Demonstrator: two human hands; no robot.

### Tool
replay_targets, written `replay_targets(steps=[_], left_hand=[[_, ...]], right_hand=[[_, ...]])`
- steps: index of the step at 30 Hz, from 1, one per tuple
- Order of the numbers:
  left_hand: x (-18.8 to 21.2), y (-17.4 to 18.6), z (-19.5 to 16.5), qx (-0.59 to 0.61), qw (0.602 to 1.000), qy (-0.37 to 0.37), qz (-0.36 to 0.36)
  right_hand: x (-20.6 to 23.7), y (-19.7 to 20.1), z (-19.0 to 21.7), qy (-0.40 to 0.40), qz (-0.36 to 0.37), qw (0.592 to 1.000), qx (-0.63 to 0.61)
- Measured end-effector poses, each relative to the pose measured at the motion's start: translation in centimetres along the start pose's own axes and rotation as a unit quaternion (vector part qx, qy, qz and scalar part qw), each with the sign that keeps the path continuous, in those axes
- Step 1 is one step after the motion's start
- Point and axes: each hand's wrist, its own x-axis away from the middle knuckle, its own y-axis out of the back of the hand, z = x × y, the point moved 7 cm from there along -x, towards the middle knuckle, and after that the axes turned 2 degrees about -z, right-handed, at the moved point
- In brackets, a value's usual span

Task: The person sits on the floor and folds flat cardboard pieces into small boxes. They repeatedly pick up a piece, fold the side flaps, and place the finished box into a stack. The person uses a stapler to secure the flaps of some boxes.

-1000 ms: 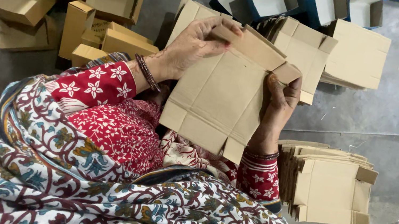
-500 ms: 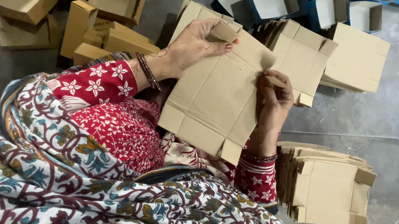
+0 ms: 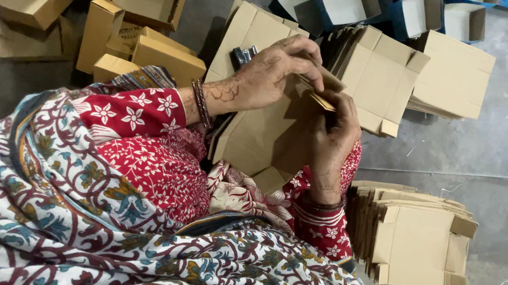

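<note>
Above the lap, a flat brown cardboard box blank (image 3: pixel 254 139) is gripped by both hands: the left hand (image 3: pixel 268 76) curls its fingers over the top flap, the right hand (image 3: pixel 331 142) clasps its right edge. A stack of blanks (image 3: pixel 420 239) lies just beside on the floor.

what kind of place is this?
Likely a small packing workshop, worked on the floor. Both hands, left hand and right hand, fold a cardboard blank; a stack of flat blanks, folded brown boxes and blue-and-white cartons lie around.
</note>
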Motion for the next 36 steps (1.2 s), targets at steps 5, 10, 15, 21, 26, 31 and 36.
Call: replay_targets(steps=[5,10,15,21,26,31,36], left_hand=[[0.6,-0.7,0.2,-0.010,0.999,-0.002,-0.042],[1.1,-0.8,2.0,0.138,0.987,0.082,-0.016],[1.9,1.1,2.0,0.195,0.976,0.093,-0.041],[3.0,1.0,1.1,0.234,0.944,0.226,0.050],[3.3,1.1,0.3,0.252,0.940,0.217,0.081],[3.5,0.5,0.3,0.283,0.923,0.243,0.094],[3.1,0.4,0.0,0.236,0.940,0.214,0.120]], right_hand=[[-0.4,-0.8,2.2,0.034,0.022,0.989,0.141],[0.4,-0.9,-0.3,-0.121,0.053,0.964,-0.230],[3.6,0.6,-1.3,-0.196,0.017,0.906,-0.376],[8.7,8.4,-2.4,-0.212,-0.122,0.900,-0.361],[14.6,20.6,-3.4,-0.143,-0.281,0.899,-0.303],[22.1,29.8,-6.9,-0.085,-0.422,0.881,-0.195],[25.6,31.9,-13.6,-0.173,-0.335,0.890,0.256]])
